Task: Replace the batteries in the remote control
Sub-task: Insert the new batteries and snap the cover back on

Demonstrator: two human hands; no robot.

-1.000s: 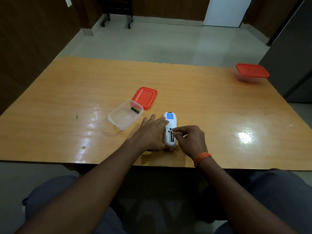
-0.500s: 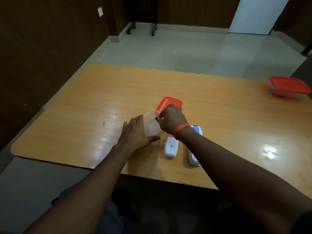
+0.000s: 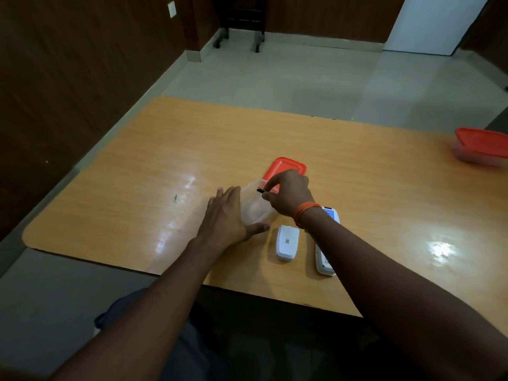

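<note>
**Battery pinched above the clear tub, remote lying apart**

The battery (image 3: 259, 190), a small dark piece, sits at the tips of the right hand (image 3: 288, 192), nipped between thumb and forefinger. It sticks out to the left of the fingertips, over the open top of the clear plastic container (image 3: 254, 209); whether it touches the rim cannot be told. The other fingers of that hand are curled in above the tub.

The left hand (image 3: 226, 218) lies with straight fingers against the container's left wall and its thumb along the near side. It steadies the tub and holds nothing.

The remote control (image 3: 324, 264) lies on the table (image 3: 137, 188) near the front edge, well clear of the pinching fingers. The right forearm crosses over its middle, so only its near end and the blue-screened far end by the orange wristband (image 3: 305, 213) show. Just to its left lies the white battery cover (image 3: 287, 242), code label facing up, apart from both hands.

An orange lid (image 3: 286, 166) lies flat just behind the container, partly hidden by the right hand. At the far right of the table stands a second container with an orange lid (image 3: 481, 145).
</note>
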